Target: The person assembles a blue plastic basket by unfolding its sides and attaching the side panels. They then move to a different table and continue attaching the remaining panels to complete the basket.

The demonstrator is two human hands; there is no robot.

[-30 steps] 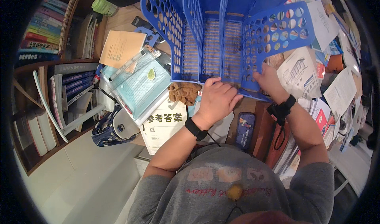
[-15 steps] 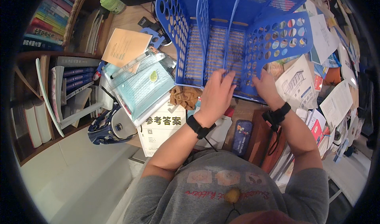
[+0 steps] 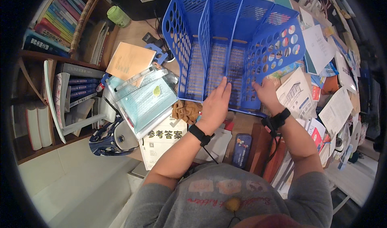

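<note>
A blue plastic file rack (image 3: 223, 16) with upright dividers and hole-patterned side walls stands on the desk in front of me. My left hand (image 3: 216, 107) lies over its front edge, fingers stretched into a middle compartment, with nothing visible in them. At the front of the right side wall, my right hand (image 3: 267, 93) is closed on the rack, thumb on the inner side; some fingers are hidden. Both wrists wear black bands. A crumpled brown cloth (image 3: 186, 111) lies by the rack's front left corner.
To the left lie a teal document pouch (image 3: 147, 105), an orange-tan booklet (image 3: 131, 61) and a white booklet (image 3: 161, 143). A dark blue pencil case (image 3: 242, 150) sits near my body. Papers (image 3: 296, 89) crowd the right side. A bookshelf (image 3: 44, 57) and green cup (image 3: 118, 16) stand at left.
The view has tilted, so more of the rack's back shows and the desk things sit lower in the picture. My left fingers have straightened. My right hand stays at the rack's right wall.
</note>
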